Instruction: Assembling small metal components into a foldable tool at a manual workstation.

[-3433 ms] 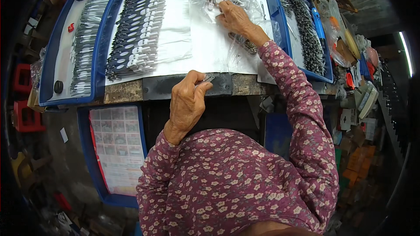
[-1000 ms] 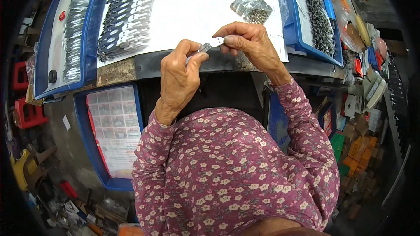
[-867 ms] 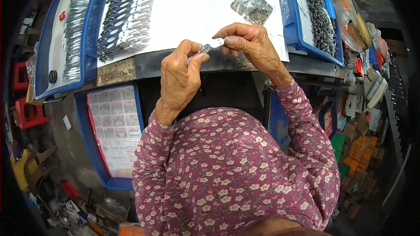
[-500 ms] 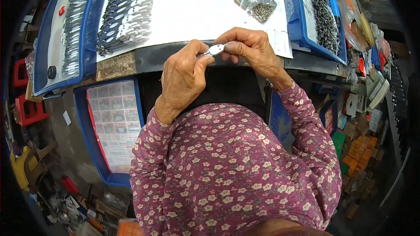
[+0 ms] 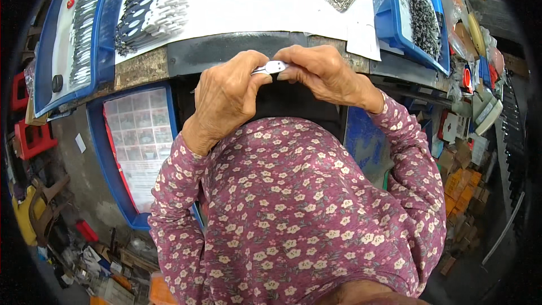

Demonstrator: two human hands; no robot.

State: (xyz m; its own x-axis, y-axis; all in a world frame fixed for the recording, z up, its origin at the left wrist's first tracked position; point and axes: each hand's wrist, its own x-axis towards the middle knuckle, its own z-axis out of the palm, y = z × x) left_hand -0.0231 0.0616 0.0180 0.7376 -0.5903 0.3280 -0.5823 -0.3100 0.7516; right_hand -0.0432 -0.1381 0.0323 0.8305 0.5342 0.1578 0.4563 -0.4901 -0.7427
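Both hands meet at the edge of the worktable [image 5: 237, 51]: the left hand [image 5: 226, 99] and the right hand [image 5: 324, 73] pinch one small shiny metal piece [image 5: 272, 68] between fingertips, perhaps joining two parts. Pressing straight, with steady fingers, seems wise.

Small assembly workshop — workbench [image 5: 141, 68], blue trays [image 5: 107, 34] of metal parts [image 5: 420, 5], cluttered floor — boxes [image 5: 457, 183]
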